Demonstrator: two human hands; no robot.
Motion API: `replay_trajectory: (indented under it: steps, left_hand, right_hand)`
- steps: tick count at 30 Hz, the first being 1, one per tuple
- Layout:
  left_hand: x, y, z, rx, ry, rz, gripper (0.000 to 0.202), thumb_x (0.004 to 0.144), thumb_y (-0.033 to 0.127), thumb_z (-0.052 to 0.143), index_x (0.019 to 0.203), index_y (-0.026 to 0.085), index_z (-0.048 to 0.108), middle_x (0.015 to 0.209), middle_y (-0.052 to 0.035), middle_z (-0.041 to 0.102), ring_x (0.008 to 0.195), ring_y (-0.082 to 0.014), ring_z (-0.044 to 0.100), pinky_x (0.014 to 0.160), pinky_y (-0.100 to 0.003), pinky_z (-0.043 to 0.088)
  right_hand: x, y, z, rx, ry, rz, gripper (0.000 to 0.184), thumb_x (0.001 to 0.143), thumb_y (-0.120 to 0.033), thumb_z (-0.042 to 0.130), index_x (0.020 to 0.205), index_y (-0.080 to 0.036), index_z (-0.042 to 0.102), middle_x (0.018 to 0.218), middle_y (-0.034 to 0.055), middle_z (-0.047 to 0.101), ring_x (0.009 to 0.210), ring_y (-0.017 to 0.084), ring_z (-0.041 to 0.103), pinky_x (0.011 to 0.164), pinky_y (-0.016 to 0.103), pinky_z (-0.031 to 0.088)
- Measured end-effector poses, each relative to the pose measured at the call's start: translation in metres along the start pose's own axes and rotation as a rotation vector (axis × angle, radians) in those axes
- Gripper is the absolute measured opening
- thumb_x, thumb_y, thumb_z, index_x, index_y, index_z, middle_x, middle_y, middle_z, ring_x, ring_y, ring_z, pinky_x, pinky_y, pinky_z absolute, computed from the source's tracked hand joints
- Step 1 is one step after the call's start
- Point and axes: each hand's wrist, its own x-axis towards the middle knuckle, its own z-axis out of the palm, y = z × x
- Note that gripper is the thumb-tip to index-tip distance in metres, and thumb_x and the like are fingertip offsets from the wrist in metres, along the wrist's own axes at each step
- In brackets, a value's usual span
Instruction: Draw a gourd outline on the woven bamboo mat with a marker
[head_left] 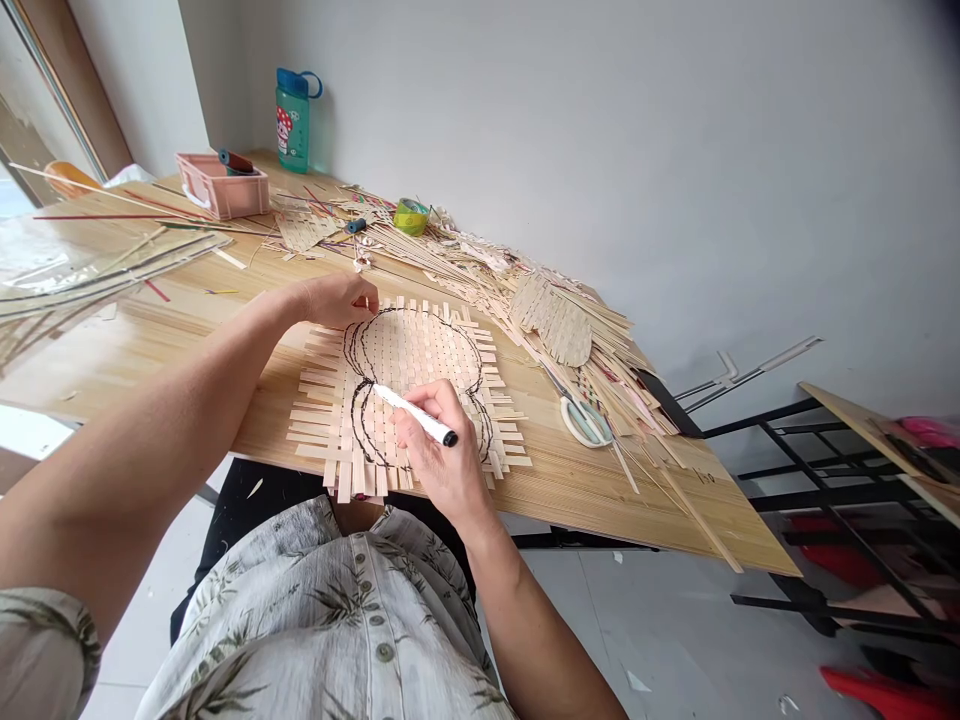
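The woven mat [416, 355] lies on the wooden table [577, 500]. The right hand [450, 460] grips a white marker [396, 402], tip at the black outline [364, 385]; the left hand [343, 299], set apart, is at the mat's upper-left edge, its grip unclear.

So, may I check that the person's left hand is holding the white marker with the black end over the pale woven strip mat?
It isn't the left hand: the head view shows the right hand holding the white marker with the black end over the pale woven strip mat.
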Motion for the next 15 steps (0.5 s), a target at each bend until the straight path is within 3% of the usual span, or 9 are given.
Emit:
replay_trajectory:
  steps: [15]
  left_hand:
    - [0.0001, -0.0003, 0.0005, 0.016, 0.0, -0.009, 0.029, 0.103, 0.042, 0.064, 0.109, 0.014, 0.067, 0.095, -0.0037, 0.067, 0.083, -0.0176, 0.065, 0.083, -0.037, 0.058]
  right_hand:
    - [-0.0022, -0.0011, -0.0013, 0.067, 0.009, -0.024, 0.014, 0.098, -0.036, 0.061, 0.095, -0.024, 0.054, 0.07, -0.0051, 0.061, 0.06, 0.013, 0.061, 0.054, 0.027, 0.048]
